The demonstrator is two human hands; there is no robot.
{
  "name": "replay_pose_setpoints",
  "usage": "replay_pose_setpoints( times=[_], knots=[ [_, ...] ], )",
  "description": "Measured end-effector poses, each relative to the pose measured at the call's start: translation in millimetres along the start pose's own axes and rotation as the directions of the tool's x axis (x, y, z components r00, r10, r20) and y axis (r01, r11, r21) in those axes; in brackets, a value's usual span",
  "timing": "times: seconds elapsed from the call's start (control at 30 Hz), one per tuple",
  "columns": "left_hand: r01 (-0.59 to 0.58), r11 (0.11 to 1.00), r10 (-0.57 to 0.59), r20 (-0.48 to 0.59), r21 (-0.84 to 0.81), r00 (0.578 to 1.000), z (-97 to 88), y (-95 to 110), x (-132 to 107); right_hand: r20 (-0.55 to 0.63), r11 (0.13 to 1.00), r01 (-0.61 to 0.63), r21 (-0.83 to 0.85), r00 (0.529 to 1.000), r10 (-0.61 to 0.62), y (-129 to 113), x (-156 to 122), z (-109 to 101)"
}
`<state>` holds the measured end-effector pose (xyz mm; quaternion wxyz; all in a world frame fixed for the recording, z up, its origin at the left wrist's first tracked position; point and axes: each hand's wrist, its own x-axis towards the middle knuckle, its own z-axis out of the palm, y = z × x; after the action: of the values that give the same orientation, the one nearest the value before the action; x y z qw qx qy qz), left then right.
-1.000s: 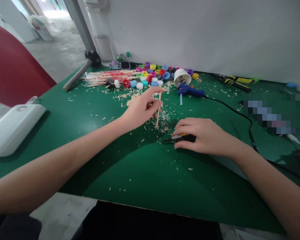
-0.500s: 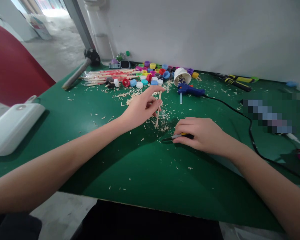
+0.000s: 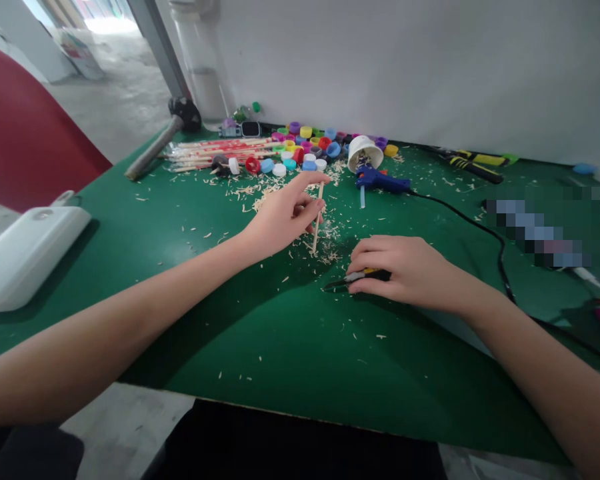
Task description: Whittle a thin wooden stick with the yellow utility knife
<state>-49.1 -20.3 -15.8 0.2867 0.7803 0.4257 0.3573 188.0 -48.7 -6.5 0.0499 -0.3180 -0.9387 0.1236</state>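
Nearest you, your right hand point(image 3: 410, 270) lies palm down on the green table point(image 3: 280, 347), fingers curled over a knife point(image 3: 356, 276) with a yellow and black handle; its dark blade pokes out to the left, flat on the table. Just beyond and to the left, your left hand point(image 3: 283, 215) pinches a thin wooden stick point(image 3: 318, 217) between thumb and fingers, the forefinger stretched to the stick's top. The stick stands nearly upright, its lower end down in a litter of shavings point(image 3: 327, 256) that spreads between your two hands and on toward the wall. Knife and stick are near each other but apart. Off to your left, well clear, a white box point(image 3: 25, 257) sits at the table's edge. To the right a black cord point(image 3: 460, 217) snakes past your right wrist up to a blue glue gun point(image 3: 380, 180), which lies just behind the stick. Behind the gun a white cup point(image 3: 364, 152) lies tipped on its side. Left of it a spread of coloured caps point(image 3: 305, 150) runs along, then a bundle of sticks point(image 3: 220, 152) and a mallet point(image 3: 163, 140) at the corner. Far right, by the wall, lie yellow and black tools point(image 3: 475, 163).
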Motion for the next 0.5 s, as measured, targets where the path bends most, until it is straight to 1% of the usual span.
replay_pose_setpoints(
  times=[0.13, 0.23, 0.33, 0.5],
  knots=[
    [0.013, 1.000, -0.013, -0.001, 0.006, 1.000, 0.4, -0.3, 0.1, -0.023, 1.000, 0.006, -0.018, 1.000, -0.007, 0.8, 1.2, 3.2],
    [-0.006, 1.000, 0.006, -0.007, -0.004, 1.000, 1.4, -1.7, 0.0, -0.036, 0.999, 0.015, -0.042, 0.999, -0.017, 0.2, 1.2, 4.5],
    [-0.018, 1.000, 0.017, -0.010, -0.020, 1.000, 2.0, -2.8, 0.0, -0.023, 0.999, 0.012, -0.045, 1.000, -0.013, -1.1, 0.8, 3.0],
    [0.006, 1.000, -0.006, -0.004, -0.016, 1.000, 1.5, -2.4, 0.2, 0.004, 1.000, 0.000, -0.030, 1.000, 0.000, -3.1, -0.6, -1.1]
  ],
)
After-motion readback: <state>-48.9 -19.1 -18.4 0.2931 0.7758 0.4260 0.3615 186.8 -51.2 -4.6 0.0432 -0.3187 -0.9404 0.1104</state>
